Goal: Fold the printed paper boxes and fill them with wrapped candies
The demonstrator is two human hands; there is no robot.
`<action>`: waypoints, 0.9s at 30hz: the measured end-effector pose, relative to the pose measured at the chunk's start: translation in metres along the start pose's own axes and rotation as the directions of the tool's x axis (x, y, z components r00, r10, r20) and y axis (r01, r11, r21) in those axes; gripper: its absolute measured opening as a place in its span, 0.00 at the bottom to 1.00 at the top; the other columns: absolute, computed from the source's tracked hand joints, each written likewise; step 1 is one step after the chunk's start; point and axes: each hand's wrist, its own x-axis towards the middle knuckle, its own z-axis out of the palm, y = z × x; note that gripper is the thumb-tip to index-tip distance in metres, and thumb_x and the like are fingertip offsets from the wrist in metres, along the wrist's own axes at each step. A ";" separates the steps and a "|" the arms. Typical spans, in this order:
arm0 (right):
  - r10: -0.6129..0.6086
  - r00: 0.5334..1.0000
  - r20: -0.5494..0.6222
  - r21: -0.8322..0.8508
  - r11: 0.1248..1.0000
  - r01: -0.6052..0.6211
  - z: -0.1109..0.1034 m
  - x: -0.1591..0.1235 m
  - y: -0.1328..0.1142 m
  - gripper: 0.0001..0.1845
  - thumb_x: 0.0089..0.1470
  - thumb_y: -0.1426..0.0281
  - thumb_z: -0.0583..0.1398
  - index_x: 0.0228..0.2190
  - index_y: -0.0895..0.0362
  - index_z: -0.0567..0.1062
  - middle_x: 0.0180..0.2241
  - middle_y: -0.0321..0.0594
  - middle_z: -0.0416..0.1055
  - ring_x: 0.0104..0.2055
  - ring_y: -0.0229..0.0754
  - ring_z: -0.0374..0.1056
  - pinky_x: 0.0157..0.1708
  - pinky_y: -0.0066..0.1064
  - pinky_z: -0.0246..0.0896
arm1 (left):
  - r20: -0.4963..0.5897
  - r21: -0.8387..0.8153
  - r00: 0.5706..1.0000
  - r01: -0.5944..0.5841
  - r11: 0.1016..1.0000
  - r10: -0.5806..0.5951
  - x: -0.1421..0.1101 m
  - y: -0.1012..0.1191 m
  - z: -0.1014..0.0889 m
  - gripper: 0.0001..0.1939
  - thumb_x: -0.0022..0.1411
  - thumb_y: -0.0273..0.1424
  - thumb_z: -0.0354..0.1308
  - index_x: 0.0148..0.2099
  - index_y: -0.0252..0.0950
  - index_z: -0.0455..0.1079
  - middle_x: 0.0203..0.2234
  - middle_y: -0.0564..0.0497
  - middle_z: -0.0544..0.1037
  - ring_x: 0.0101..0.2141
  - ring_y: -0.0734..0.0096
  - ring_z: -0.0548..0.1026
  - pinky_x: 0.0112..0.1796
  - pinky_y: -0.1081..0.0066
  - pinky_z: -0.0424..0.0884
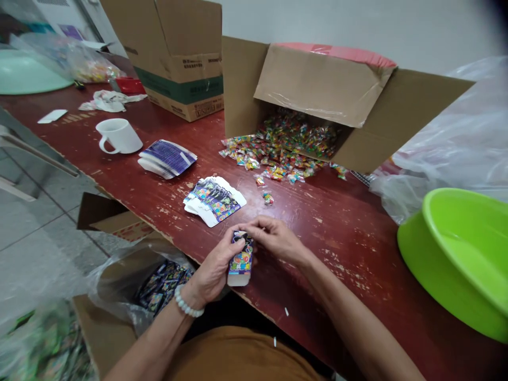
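Tabletop [337, 233]: moderate, diffuse light; soft glare near centre.
Green packets [47, 338]: blurred, lower left.
Green basin [432, 254]: stretched, right edge.
Wall [416, 32]: dark upper-right corner.

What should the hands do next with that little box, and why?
Probably tuck in the far end of the small box with the right hand, which is at that end, while the left hand grips the box. Whether that end is closed is hidden.
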 end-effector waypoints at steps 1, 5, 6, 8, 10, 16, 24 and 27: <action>0.045 0.998 -0.043 -0.037 0.998 -0.047 -0.008 0.009 0.005 0.16 0.62 0.58 0.56 0.38 0.55 0.78 0.31 0.37 0.74 0.30 0.38 0.69 0.33 0.30 0.64 | 0.007 0.001 1.000 -0.018 1.000 0.018 0.001 0.000 -0.001 0.27 0.57 0.40 0.67 0.56 0.41 0.65 0.38 0.49 0.78 0.33 0.69 0.77 0.34 0.70 0.76; 0.147 0.890 -0.431 -0.385 0.862 -0.329 -0.038 0.047 0.025 0.19 0.59 0.59 0.59 0.44 0.59 0.75 0.41 0.47 0.74 0.44 0.48 0.70 0.46 0.40 0.63 | -0.080 0.192 0.990 -0.098 0.977 0.116 0.006 0.002 -0.012 0.23 0.51 0.38 0.71 0.46 0.36 0.68 0.38 0.49 0.77 0.33 0.69 0.74 0.34 0.68 0.75; 0.156 0.867 -0.473 -0.424 0.823 -0.379 -0.041 0.054 0.029 0.19 0.57 0.59 0.61 0.44 0.60 0.76 0.44 0.51 0.73 0.47 0.52 0.68 0.48 0.44 0.61 | -0.117 0.269 0.981 -0.117 0.956 0.153 0.007 0.003 -0.017 0.23 0.50 0.37 0.71 0.45 0.36 0.68 0.35 0.51 0.76 0.32 0.69 0.73 0.34 0.69 0.74; 0.170 0.845 -0.507 -0.442 0.790 -0.424 -0.042 0.063 0.035 0.17 0.54 0.60 0.63 0.40 0.60 0.76 0.47 0.57 0.70 0.52 0.59 0.65 0.51 0.50 0.58 | -0.151 0.467 0.958 -0.147 0.872 0.242 0.006 0.007 -0.028 0.23 0.49 0.36 0.71 0.45 0.37 0.68 0.31 0.54 0.74 0.31 0.70 0.72 0.35 0.69 0.72; 0.171 0.839 -0.516 -0.451 0.779 -0.436 -0.038 0.065 0.039 0.13 0.53 0.63 0.63 0.36 0.59 0.76 0.47 0.56 0.69 0.53 0.60 0.64 0.51 0.51 0.57 | -0.079 0.683 0.949 -0.172 0.710 0.306 0.002 0.015 -0.038 0.23 0.50 0.34 0.69 0.48 0.38 0.69 0.33 0.54 0.75 0.34 0.67 0.73 0.38 0.69 0.70; 0.188 0.908 -0.374 -0.335 0.886 -0.321 -0.026 0.038 0.030 0.11 0.55 0.64 0.60 0.37 0.57 0.76 0.31 0.38 0.73 0.35 0.43 0.69 0.38 0.34 0.63 | 0.133 0.934 0.984 -0.163 0.317 0.116 -0.014 0.036 -0.053 0.11 0.56 0.38 0.62 0.38 0.37 0.76 0.32 0.50 0.77 0.35 0.63 0.72 0.38 0.69 0.66; -0.113 0.994 -0.006 -0.209 0.972 0.109 -0.003 -0.029 -0.007 0.12 0.59 0.75 0.56 0.40 0.53 0.78 0.34 0.38 0.71 0.37 0.40 0.67 0.40 0.32 0.61 | 0.134 0.492 0.991 -0.093 0.865 0.030 -0.019 0.022 -0.039 0.16 0.60 0.40 0.60 0.46 0.36 0.66 0.38 0.50 0.72 0.35 0.69 0.72 0.37 0.69 0.71; -0.164 0.986 0.041 -0.447 0.879 0.165 0.000 -0.033 -0.013 0.12 0.59 0.78 0.55 0.39 0.55 0.77 0.35 0.40 0.68 0.36 0.40 0.65 0.39 0.32 0.61 | 0.172 0.545 0.984 -0.125 0.829 0.035 -0.020 0.019 -0.031 0.15 0.59 0.36 0.60 0.46 0.37 0.64 0.37 0.52 0.70 0.34 0.70 0.71 0.36 0.70 0.71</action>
